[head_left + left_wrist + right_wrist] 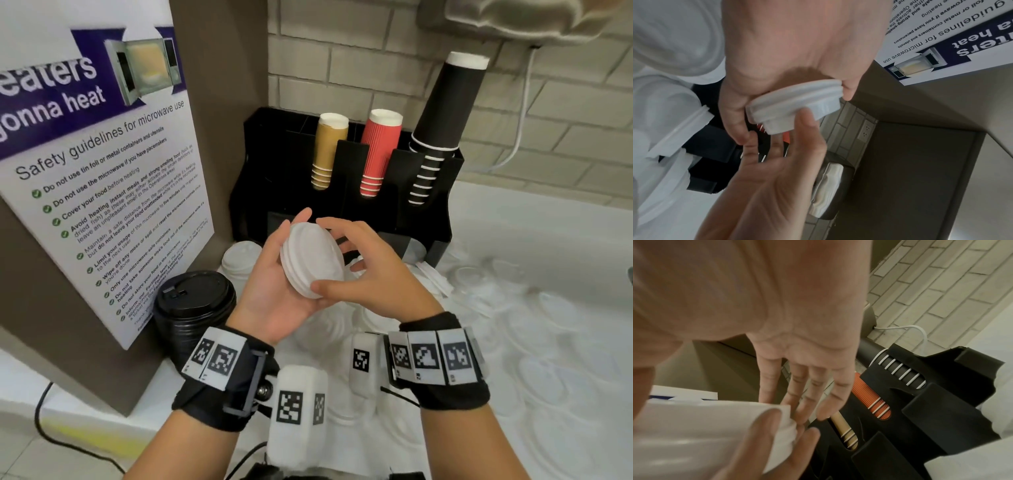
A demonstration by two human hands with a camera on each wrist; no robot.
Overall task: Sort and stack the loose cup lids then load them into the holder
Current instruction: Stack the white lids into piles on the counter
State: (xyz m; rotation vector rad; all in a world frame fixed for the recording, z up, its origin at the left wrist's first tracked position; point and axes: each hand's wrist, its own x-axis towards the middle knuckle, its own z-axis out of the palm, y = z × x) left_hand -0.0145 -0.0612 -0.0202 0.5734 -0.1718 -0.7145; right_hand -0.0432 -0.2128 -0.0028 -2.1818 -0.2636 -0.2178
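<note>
My left hand [274, 291] curls its fingers [731, 113] round a small stack of white lids [312, 261] held above the surface [548, 240], right hand [363, 270] loosely spread with thumb on its near rim, black holder [428, 219] just beyond, loose lids [513, 308] scattered right.

Both forearms are bare, each wrapped in a wide black fabric wristband [219, 401] carrying white tiles printed with black square-pattern markers [424, 356]; a rounded white camera housing [298, 411] with similar markers is bolted under the left band on a black bracket
</note>
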